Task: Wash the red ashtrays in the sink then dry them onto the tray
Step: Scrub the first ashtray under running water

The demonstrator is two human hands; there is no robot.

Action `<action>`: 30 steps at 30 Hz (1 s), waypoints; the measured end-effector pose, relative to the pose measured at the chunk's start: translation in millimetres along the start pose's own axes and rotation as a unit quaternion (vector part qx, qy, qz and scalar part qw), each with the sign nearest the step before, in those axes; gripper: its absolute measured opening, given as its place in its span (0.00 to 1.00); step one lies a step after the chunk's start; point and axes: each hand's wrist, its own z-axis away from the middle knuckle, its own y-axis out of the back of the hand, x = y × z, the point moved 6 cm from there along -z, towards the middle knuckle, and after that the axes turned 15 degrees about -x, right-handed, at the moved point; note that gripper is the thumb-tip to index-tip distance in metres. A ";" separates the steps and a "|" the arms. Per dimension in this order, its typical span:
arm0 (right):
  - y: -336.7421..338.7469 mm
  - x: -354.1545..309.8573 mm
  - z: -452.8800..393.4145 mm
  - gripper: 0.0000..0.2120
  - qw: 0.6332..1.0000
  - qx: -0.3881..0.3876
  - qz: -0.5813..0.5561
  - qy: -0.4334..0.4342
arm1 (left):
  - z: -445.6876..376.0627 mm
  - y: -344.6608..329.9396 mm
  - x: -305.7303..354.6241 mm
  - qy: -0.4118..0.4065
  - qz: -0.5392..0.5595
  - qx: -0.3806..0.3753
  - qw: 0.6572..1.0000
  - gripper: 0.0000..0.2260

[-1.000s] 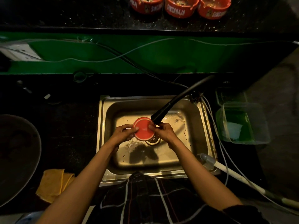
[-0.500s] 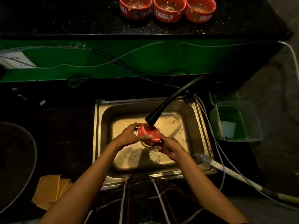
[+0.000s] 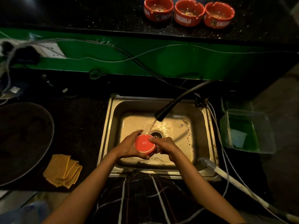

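I hold a red ashtray (image 3: 144,145) over the steel sink (image 3: 200,143), its flat underside turned up toward me. My left hand (image 3: 129,147) wraps its left side and my right hand (image 3: 163,147) grips its right edge. Water runs from the black faucet (image 3: 168,107) just behind the ashtray, down toward the drain (image 3: 156,134). Three more red ashtrays (image 3: 189,12) with ash inside stand in a row on the dark counter at the top. A large dark round tray (image 3: 24,141) lies on the counter at the left.
A folded yellow cloth (image 3: 63,170) lies left of the sink. A clear plastic container (image 3: 246,131) with a green bottom sits to the right. Cables run along the green panel (image 3: 161,59) behind the sink. A white hose (image 3: 229,177) crosses the sink's right front corner.
The ashtray has come out from under the spout toward me, and I have turned its underside up again. Both hands moved with it toward the sink's front.
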 end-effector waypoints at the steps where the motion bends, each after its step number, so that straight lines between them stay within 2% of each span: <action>1: -4.0 -2.5 -0.9 0.19 1.000 -0.003 0.018 0.005 | 5.1 -1.5 -3.0 0.006 -0.011 0.016 1.000 0.55; 8: -36.0 -15.1 -7.5 0.19 0.987 -0.043 0.148 0.039 | 39.8 -13.5 -25.7 0.039 -0.024 0.135 0.990 0.53; 15: -44.9 -11.6 2.6 0.18 0.991 -0.051 0.072 0.099 | 56.9 -9.8 -32.4 0.070 0.005 0.249 0.966 0.53; 22: -40.6 1.8 4.1 0.15 0.989 -0.008 0.111 0.092 | 66.2 1.4 -41.3 0.097 0.001 0.283 0.954 0.51; 25: -48.5 -5.1 3.3 0.14 0.980 0.012 0.173 0.099 | 74.8 14.9 -48.8 0.105 -0.006 0.286 0.952 0.52; 30: -70.6 -28.2 1.3 0.10 0.969 0.047 0.179 0.162 | 88.2 42.6 -62.2 0.083 -0.004 0.284 0.955 0.49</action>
